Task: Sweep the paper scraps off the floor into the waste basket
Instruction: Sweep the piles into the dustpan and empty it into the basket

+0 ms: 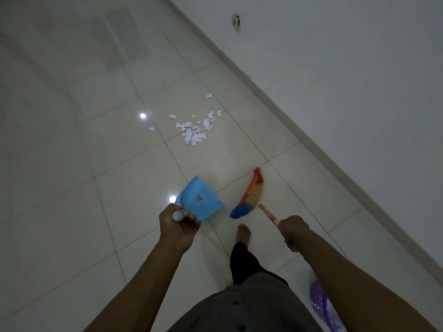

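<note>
Now we are facing the scraps, left hand gripping the dustpan, right hand gripping the broom; aiming for flat pan edge, short strokes.

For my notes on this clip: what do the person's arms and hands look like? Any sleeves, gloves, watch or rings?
The left forearm and right forearm are bare as far as the frame shows: no sleeves, watch or bands. The left hand and right hand wear no gloves. A small glint on a left finger may be a ring; too small to tell.
</note>
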